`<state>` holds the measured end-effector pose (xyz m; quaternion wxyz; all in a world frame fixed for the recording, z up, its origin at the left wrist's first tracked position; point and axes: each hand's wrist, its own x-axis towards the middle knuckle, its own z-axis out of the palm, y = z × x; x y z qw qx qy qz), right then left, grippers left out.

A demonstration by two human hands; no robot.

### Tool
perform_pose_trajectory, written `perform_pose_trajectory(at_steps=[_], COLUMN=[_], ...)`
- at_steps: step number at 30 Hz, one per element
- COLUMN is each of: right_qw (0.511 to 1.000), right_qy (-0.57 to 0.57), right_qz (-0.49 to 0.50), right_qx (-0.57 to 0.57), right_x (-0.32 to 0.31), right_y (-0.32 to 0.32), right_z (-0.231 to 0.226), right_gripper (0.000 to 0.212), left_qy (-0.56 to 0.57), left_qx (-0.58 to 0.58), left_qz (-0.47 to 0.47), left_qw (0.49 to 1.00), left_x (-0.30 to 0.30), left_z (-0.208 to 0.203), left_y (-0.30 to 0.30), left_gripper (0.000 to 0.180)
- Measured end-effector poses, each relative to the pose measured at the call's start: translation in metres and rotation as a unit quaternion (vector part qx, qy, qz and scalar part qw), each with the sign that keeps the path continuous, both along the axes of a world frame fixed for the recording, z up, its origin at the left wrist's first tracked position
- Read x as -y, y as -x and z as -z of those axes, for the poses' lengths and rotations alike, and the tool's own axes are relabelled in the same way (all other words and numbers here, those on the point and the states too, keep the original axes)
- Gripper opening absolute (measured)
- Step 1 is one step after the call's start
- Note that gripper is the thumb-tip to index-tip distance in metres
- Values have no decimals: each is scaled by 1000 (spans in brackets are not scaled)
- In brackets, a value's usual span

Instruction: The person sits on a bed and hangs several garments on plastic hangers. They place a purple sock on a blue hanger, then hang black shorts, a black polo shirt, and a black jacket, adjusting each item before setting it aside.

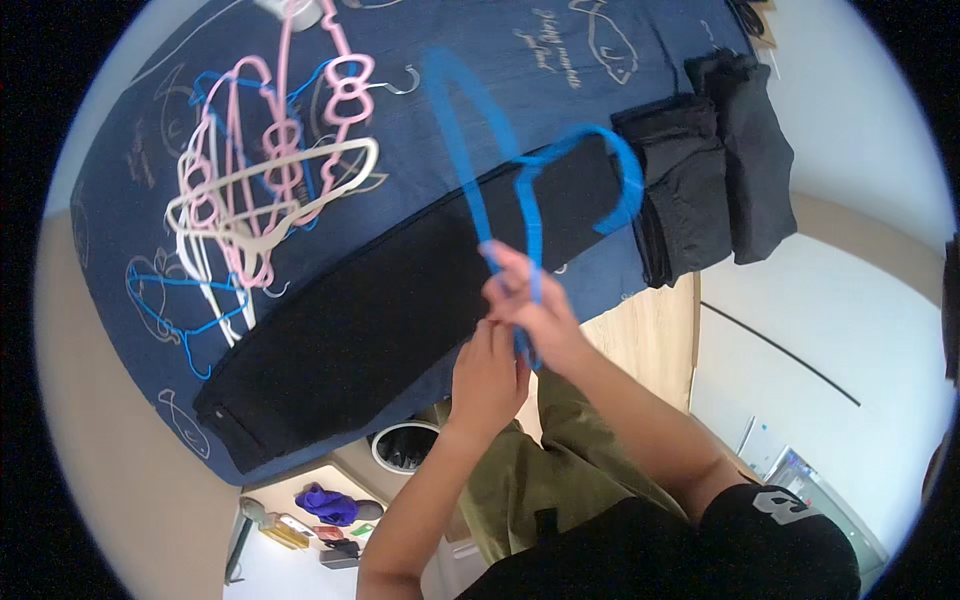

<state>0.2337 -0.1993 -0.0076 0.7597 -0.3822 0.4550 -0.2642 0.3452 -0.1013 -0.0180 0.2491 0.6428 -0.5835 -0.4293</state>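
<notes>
A blue clothes hanger [530,215] stands raised in front of me, slightly blurred, its hook toward the right. My right hand [548,318] is closed round its lower part. Just below, my left hand [486,378] has its fingers bent together at the hanger's bottom end; the fingertips are partly hidden. Beneath the hanger, a pair of black trousers [350,325] lies folded lengthwise across the blue bed cover [420,25], running from lower left to upper right.
Pink, white and blue hangers lie tangled around a white hanger [270,235] at the left. One blue hanger [187,330] sits at the pile's lower edge. Folded black garments [685,190] rest at the right. A round bin [376,450] stands below the bed, near a cluttered shelf [325,475].
</notes>
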Motion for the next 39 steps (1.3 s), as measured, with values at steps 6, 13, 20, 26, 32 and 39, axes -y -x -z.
perform_pose_trajectory(at_steps=[6,13,20,26,32,39], right_qw=[975,939,900,883,852,889], right_qy=[35,120,187,233,281,268], right_qz=[180,106,89,43,0,29], right_qx=[-126,-304,-385,-405,-442,-370], right_x=[12,0,5,10,28,33], right_y=[169,276,294,296,283,270], right_z=[10,36,55,61,59,56], right_gripper=[72,65,81,81,78,82], left_qy=[50,85,-190,-343,-374,-352], left_qx=[47,84,41,-157,-199,-304], left_qz=[53,67,214,215,156,221], left_qw=[996,991,957,901,892,857], left_x=[107,275,342,327,320,309], left_z=[32,107,115,98,92,113], left_y=[49,95,97,74,44,18], left_gripper=[51,90,62,55,56,60])
